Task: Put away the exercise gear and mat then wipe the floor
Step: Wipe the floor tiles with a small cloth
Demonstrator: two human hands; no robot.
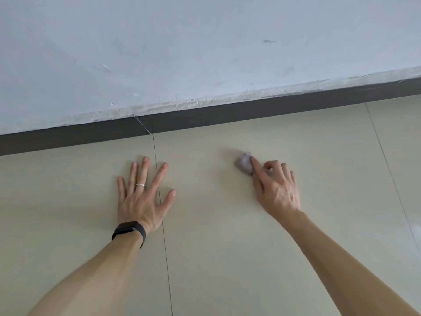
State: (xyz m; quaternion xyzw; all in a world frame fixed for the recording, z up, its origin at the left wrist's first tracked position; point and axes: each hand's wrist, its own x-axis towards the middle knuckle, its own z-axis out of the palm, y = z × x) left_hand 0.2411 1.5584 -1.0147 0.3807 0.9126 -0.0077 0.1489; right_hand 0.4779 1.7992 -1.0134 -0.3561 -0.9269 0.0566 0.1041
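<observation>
Floor of pale beige tile [216, 224] fills the lower frame; a small crumpled grey-lilac wad [245, 164], probably a wipe, lies right of centre near the dark skirting strip [205, 115]. Right hand [276, 190], nearer, presses it with the forefinger, other fingers loosely curled. Left hand [141, 197] lies flat, fingers spread, holding nothing; wad has no clear long axis.

No legible text, label, brand, number or sign anywhere in view. Blank dark face on the wristband [129, 231], nothing printed on the wall [205, 46], the skirting [227, 112] or the floor [216, 236] tiles.
</observation>
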